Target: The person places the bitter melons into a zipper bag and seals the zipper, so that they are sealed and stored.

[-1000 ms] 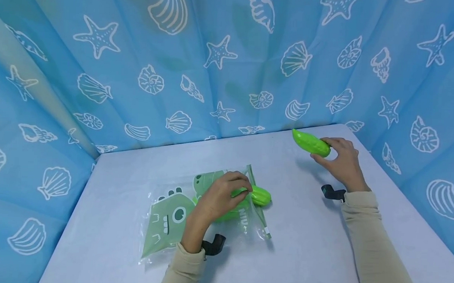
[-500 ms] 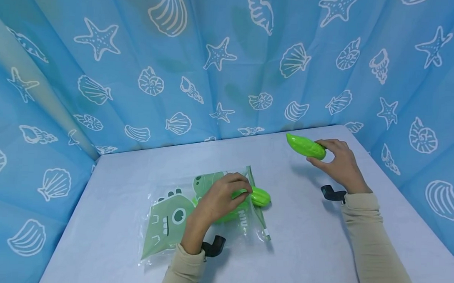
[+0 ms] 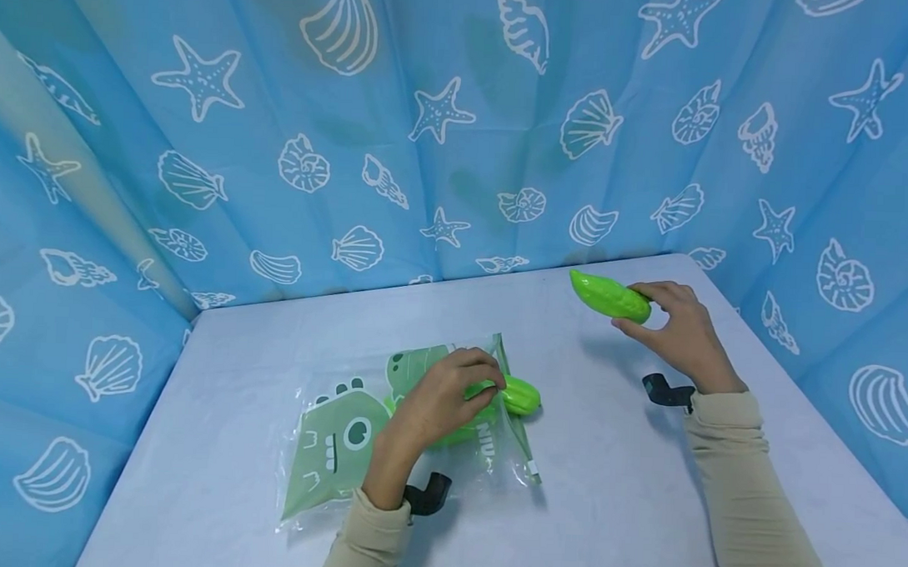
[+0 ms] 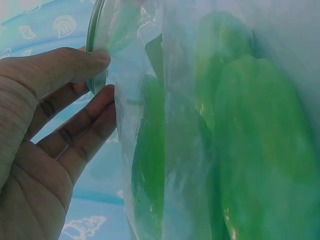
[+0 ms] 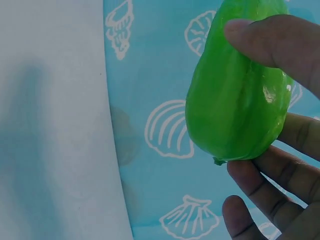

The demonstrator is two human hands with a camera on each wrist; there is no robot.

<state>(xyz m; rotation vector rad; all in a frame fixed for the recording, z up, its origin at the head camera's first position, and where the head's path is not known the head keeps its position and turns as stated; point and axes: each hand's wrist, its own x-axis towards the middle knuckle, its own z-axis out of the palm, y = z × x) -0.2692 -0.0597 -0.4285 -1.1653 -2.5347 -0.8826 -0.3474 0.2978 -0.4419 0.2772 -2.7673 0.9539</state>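
My left hand (image 3: 442, 396) pinches the top edge of a clear zip bag (image 3: 342, 471) printed with a green cartoon dinosaur, lying on the table. Several green gourd-like vegetables (image 4: 260, 145) show through its film in the left wrist view. One green vegetable (image 3: 523, 396) pokes its rounded end out of the bag's mouth. To the right, my right hand (image 3: 678, 329) holds a glossy, bright green bitter melon (image 3: 607, 295) above the table, thumb on one side and fingers on the other. Its pointed tip faces left; the blunt stem end (image 5: 220, 161) shows in the right wrist view.
A white-covered table (image 3: 604, 489) lies under both hands. Blue curtains (image 3: 459, 133) with white shells and starfish hang along its back and sides. A white slider (image 3: 532, 467) sits at the near end of the bag's green zip strip.
My right hand has carried the bitter melon a little left and toward me, mostly in the first half second. My left hand and the zip bag hold almost still.
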